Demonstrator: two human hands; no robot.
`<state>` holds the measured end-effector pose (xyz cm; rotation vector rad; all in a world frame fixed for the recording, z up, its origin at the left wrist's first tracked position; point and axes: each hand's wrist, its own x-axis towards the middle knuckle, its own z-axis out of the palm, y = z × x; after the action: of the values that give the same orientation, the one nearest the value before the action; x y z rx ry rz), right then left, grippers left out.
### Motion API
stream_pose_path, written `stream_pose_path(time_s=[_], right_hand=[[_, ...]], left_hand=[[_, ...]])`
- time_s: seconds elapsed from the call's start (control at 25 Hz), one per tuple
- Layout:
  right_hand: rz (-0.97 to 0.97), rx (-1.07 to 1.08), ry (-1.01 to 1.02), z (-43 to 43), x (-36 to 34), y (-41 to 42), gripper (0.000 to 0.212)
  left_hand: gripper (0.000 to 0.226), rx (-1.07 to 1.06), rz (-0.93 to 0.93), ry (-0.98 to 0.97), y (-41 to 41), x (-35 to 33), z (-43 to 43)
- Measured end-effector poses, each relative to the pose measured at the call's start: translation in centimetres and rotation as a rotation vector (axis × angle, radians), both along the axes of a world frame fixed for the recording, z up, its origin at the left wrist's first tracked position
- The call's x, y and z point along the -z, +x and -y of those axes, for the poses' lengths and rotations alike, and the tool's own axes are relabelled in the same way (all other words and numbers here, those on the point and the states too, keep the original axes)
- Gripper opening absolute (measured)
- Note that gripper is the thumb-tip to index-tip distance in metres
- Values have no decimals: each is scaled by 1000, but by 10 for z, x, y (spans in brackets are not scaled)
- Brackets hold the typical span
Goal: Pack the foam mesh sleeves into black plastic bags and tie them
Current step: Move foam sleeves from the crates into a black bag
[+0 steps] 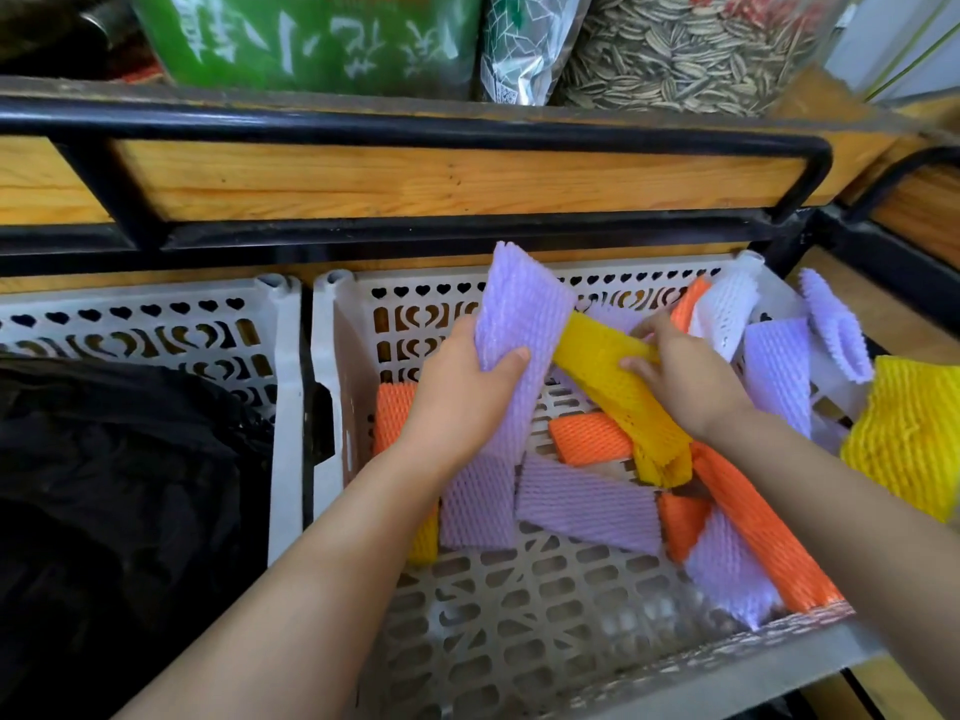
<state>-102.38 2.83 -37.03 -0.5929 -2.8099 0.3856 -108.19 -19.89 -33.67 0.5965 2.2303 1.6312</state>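
Note:
Loose foam mesh sleeves in purple, orange, yellow and white lie in a grey perforated crate (519, 631). My left hand (462, 392) grips a tall stack of purple sleeves (522, 309) held upright over the crate. To its right, my right hand (680, 376) holds a long yellow sleeve (618, 387) that slants down to the crate floor. More purple sleeves (587, 504) and orange sleeves (589, 439) lie flat below. A black plastic bag (119, 475) fills the neighbouring crate on the left.
A second grey crate (156, 319) holds the black bag. Behind both crates runs a wooden shelf front with black metal rails (415, 132). Bags of sunflower seeds (691, 49) and a green package (311, 39) sit on top. Yellow and purple sleeves (909, 433) hang over the right crate wall.

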Motion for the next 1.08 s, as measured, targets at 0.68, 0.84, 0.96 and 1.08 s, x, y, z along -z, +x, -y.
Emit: stream_pose_path(time_s=[0.68,0.84,0.96,1.08], right_hand=[[-39,121,0,55,-43,36,40],[-213,-6,-25,105,-70,60,42],[-291,-139,-147,136,-89,75,34],[-243,-211,-288,171,-115,85,50]], left_hand=[[38,-5,-44,-126,6,2,0],[32,-31,59,29,29,-18,1],[15,-45,129,251,57,-37,15],[52,39,182,408,69,-47,42]])
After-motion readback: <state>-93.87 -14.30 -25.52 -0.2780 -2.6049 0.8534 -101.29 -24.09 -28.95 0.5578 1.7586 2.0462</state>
